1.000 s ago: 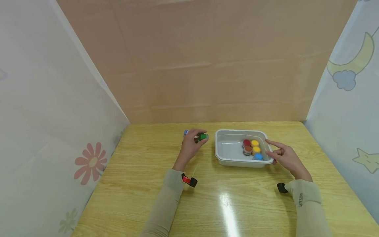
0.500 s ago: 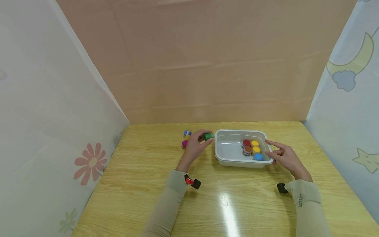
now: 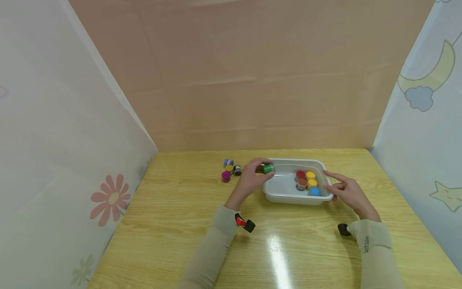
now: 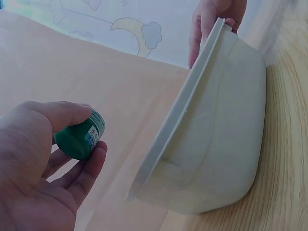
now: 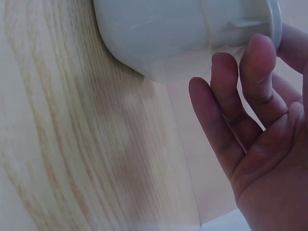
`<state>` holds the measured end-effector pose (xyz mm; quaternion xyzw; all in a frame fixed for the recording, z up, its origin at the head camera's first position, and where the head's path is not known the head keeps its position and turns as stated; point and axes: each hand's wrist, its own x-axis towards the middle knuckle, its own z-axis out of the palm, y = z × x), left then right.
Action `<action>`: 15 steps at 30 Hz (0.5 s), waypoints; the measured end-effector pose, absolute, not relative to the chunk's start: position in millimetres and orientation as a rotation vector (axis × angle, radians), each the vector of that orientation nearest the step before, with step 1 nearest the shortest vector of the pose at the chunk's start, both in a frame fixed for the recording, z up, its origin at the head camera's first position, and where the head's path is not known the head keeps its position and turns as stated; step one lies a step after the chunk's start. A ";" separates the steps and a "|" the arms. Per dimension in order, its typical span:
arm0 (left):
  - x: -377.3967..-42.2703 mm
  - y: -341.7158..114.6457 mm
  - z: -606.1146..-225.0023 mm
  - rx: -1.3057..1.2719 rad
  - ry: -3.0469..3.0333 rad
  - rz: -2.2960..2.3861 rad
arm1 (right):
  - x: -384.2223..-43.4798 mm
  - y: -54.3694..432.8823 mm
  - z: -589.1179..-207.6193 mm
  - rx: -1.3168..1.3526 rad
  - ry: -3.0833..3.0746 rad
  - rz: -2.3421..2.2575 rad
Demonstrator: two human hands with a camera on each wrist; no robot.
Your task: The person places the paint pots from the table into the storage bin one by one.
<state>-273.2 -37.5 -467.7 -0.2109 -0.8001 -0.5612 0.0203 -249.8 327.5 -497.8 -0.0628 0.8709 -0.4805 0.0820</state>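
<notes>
Nearest me, my beige sleeves (image 3: pixel 213 241) reach in over the wood-grained table (image 3: pixel 151 224), the right one lettered near the cuff; a black block (image 3: pixel 249 226) sits at my left wrist. My right hand (image 3: pixel 348 194) grips the right end of the white tub (image 3: pixel 279 184), with fingertips against the outer wall just under the rim. Inside, toward that end, I see five small jars: a blue jar (image 3: pixel 314 191) closest, then an orange-brown jar (image 3: pixel 302 184) beside a yellow one, then a dark red jar (image 3: pixel 300 175) beside another yellow. At the tub's left end my left hand (image 3: pixel 250 176) pinches a green jar (image 3: pixel 268 168) between thumb and fingers, tipped on its side, higher than the rim and apart from it. Left of that hand, a magenta jar (image 3: pixel 225 176), a dark jar (image 3: pixel 237 170), a yellow-topped jar (image 3: pixel 229 169) and a blue-and-white jar (image 3: pixel 228 162) sit bunched on the table. Behind everything stands a creased tan backdrop (image 3: pixel 252 88), between pale panels printed with flowers (image 3: pixel 113 197) on my left, a moon (image 3: pixel 444 68) and star (image 3: pixel 447 195) on my right.
</notes>
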 end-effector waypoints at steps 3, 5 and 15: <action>-273.6 -30.8 -468.7 -0.686 -2.494 -1.721 | -250.1 327.6 -498.2 -0.184 2.606 -1.425; -274.1 -26.6 -469.6 -0.710 -2.496 -1.701 | -250.2 327.6 -498.2 -0.182 2.606 -1.420; -279.4 -4.6 -475.8 -0.795 -2.530 -1.643 | -249.7 327.8 -498.0 -0.186 2.610 -1.415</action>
